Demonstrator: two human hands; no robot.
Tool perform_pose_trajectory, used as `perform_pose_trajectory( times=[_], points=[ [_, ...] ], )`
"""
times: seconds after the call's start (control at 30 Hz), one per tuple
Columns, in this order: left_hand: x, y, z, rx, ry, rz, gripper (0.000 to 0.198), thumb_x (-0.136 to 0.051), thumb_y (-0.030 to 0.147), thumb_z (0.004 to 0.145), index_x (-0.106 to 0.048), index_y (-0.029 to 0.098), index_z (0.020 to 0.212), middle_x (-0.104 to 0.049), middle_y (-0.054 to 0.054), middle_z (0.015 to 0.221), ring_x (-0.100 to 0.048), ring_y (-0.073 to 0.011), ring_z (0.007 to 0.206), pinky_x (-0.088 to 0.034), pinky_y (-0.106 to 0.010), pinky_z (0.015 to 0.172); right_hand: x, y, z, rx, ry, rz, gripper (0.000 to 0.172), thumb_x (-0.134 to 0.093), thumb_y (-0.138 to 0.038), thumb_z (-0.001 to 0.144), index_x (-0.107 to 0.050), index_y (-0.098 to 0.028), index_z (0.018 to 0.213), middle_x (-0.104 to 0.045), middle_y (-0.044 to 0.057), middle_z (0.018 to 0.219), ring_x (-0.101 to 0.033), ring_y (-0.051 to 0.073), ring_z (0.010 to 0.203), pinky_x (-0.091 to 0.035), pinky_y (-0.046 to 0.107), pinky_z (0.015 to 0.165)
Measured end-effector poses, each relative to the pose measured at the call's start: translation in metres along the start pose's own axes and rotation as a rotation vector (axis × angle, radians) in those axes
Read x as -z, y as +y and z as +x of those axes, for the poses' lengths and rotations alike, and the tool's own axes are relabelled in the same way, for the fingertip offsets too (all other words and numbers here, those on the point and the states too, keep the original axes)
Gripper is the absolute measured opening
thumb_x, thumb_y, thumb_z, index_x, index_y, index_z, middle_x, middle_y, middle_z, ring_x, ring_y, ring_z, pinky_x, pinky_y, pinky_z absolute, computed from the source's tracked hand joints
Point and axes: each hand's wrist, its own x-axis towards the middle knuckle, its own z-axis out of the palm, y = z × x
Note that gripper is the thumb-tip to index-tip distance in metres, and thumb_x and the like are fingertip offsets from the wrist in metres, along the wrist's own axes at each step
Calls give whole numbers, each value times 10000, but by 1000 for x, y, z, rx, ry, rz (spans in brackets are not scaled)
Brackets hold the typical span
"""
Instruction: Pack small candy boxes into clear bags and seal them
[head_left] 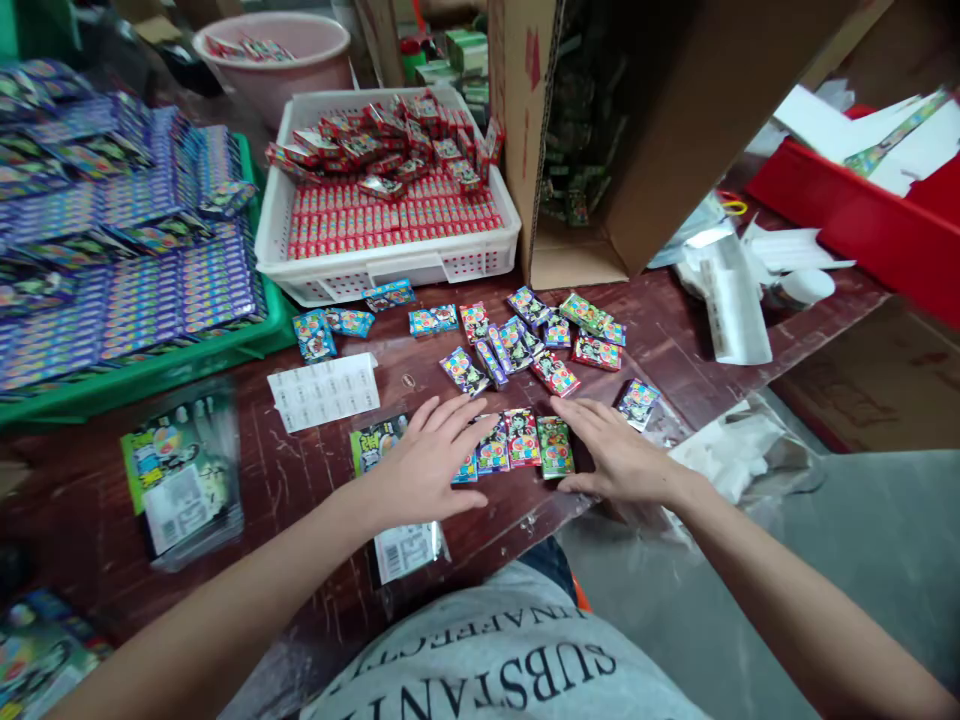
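Nearest the camera, a grey shirt (517,650) printed with dark letters is seen, below both hands. Above it, the left hand (431,455) is held wide with its fingers spread, and a printed bag (409,552) is partly covered by it. The right hand (619,455) is also held wide, its thumb parted from its fingers. Between the hands, four small boxes are lined up side by side on the bench (296,490): a blue box (466,470), partly hidden by the left hand, then a purple box (493,445), a red box (523,438) and a green box (555,447). That green one is placed just beside the right fingertips; whether it is touched cannot be told. Beyond the hands, a loose pile of boxes (517,345) is scattered. Past the left hand, a sticker sheet (325,392) is laid, and well to its left a stack of bags (184,490). Farther beyond the left hand, a white basket (386,268) is filled with red packs (394,212).
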Motion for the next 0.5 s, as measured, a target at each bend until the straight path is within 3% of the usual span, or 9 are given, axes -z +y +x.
perform_pose_trajectory(
  times=[0.13,0.23,0.3,0.4,0.5],
  points=[
    [27,-21,-48,-12,-158,69,1079,-818,615,666,-318,273,1559,-268,-145,1661,-247,-409,1514,-103,-640,1217,-6,1,14,14,21,-32,847,-678,-538,866,-341,-170,1550,-570,188,1366,-553,348,1208,-486,536,1009],
    [33,-29,-84,-52,-256,131,1150,-860,474,626,-256,290,1587,-247,-137,1669,-220,-405,1528,-32,-634,1222,-11,4,15,15,47,-94,847,-640,-578,885,-344,-143,1548,-568,206,1378,-567,358,1195,-493,533,994],
    [26,-29,-99,-129,-279,149,1082,-807,320,682,-226,309,1594,-239,-92,1678,-202,-358,1543,0,-590,1238,-18,6,12,41,65,-143,847,-596,-588,916,-295,-147,1574,-543,211,1431,-555,369,1231,-476,547,1014],
    [11,-22,-105,-272,-278,119,942,-660,137,753,-251,319,1582,-319,-25,1654,-223,-267,1547,-5,-511,1261,-36,9,7,118,110,-195,910,-585,-621,918,-201,-167,1608,-467,201,1525,-483,389,1332,-403,580,1097],
    [3,-12,-98,-314,-251,106,830,-598,83,784,-334,278,1547,-490,-54,1548,-304,-258,1511,-39,-514,1258,-51,13,2,119,173,-139,963,-619,-611,903,-132,-192,1621,-479,180,1518,-471,361,1350,-405,549,1124]
  ],
)
